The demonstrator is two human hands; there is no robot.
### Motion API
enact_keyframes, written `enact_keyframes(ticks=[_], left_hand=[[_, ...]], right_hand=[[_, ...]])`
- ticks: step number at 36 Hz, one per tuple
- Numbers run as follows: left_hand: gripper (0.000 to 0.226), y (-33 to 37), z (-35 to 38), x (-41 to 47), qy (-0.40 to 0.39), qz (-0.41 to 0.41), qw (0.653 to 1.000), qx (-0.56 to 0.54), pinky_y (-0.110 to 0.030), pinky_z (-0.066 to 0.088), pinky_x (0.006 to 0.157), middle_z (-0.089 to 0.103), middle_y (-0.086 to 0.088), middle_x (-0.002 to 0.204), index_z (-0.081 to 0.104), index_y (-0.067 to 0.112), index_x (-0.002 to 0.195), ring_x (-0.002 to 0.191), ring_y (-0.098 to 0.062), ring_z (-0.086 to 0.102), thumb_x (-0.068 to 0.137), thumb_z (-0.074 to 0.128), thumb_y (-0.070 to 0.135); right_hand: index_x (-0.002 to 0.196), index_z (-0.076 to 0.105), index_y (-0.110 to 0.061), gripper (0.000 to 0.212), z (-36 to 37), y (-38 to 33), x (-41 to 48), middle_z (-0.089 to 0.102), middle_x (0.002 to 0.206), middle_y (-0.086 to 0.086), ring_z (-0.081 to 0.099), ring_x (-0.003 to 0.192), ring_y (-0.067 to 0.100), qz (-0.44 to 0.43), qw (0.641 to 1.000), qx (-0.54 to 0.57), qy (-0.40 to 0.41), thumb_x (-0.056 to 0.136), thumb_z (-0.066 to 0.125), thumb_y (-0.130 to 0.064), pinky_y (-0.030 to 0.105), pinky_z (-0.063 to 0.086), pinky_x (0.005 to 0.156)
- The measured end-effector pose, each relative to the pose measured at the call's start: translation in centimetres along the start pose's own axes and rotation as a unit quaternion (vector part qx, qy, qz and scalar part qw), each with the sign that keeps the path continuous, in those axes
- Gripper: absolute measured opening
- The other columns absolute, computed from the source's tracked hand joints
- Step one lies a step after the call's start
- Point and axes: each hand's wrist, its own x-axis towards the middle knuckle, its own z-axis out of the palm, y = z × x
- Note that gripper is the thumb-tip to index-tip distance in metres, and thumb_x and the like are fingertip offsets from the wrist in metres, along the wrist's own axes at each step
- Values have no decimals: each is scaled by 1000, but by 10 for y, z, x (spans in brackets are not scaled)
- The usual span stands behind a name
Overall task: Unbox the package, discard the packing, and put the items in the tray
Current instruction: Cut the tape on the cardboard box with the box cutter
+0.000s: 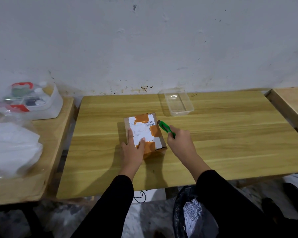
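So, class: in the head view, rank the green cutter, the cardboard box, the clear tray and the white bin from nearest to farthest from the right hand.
1. Green cutter: held in the right hand.
2. Cardboard box: just left of it, under the left hand.
3. Clear tray: beyond, near the wall.
4. White bin: far left, on the neighbouring table.

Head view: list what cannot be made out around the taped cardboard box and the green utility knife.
- Contents of the brown cardboard box with orange tape: head view, box not yet opened.
- Print on its white shipping label: too small and blurred.
- Blade of the green plastic utility knife: tip sits against the box's far right edge, too small to see.
- Knife handle: wrapped by the right hand.
- Box's near left corner: covered by the left hand.
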Motion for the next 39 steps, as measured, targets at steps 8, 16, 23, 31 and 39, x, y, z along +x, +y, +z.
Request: enact_keyframes(ticks=[8, 16, 23, 31, 39], left_hand=[[67, 0, 0, -1, -2, 4, 1000, -20, -35, 37, 85, 37, -18, 129, 0, 46, 145, 111, -32, 44, 91, 38, 57], [66, 3, 1, -4, 13, -4, 1000, -9, -37, 38, 87, 37, -19, 130, 1, 45, 146, 112, -34, 44, 92, 37, 56], [65, 5, 2, -5, 20, -20, 1000, -7, -41, 41, 91, 37, -18, 130, 1, 45, 146, 114, -35, 43, 92, 36, 56], [66, 6, 1, -6, 24, -31, 999, 0, -47, 40, 96, 32, -20, 139, 0, 46, 145, 122, -38, 39, 91, 36, 58], [65, 8, -2, -8, 13, -32, 999, -6, -46, 39, 97, 35, -21, 136, 3, 44, 146, 118, -38, 42, 92, 38, 56]], right_hand=[[112, 60, -5, 30, 2, -4, 9, 54, 70, 12, 48, 54, 23, 1, 999, -38, -35, 89, 41, -7, 27, 36, 45], [107, 61, 0, 31, -4, -11, 18, 49, 70, 9, 48, 60, 25, 4, 992, -90, -83, 85, 39, -5, 27, 38, 52], [103, 61, 1, 29, -12, -9, 10, 45, 65, 5, 43, 54, 21, 5, 989, -99, -111, 83, 41, -7, 25, 33, 47], [105, 61, -3, 29, -9, 7, -11, 47, 69, 8, 42, 54, 22, -10, 994, -85, -72, 86, 40, -7, 23, 29, 45], [115, 62, -6, 34, -17, 24, -37, 65, 81, 23, 50, 57, 29, -10, 997, -55, -62, 87, 43, -10, 33, 39, 50]])
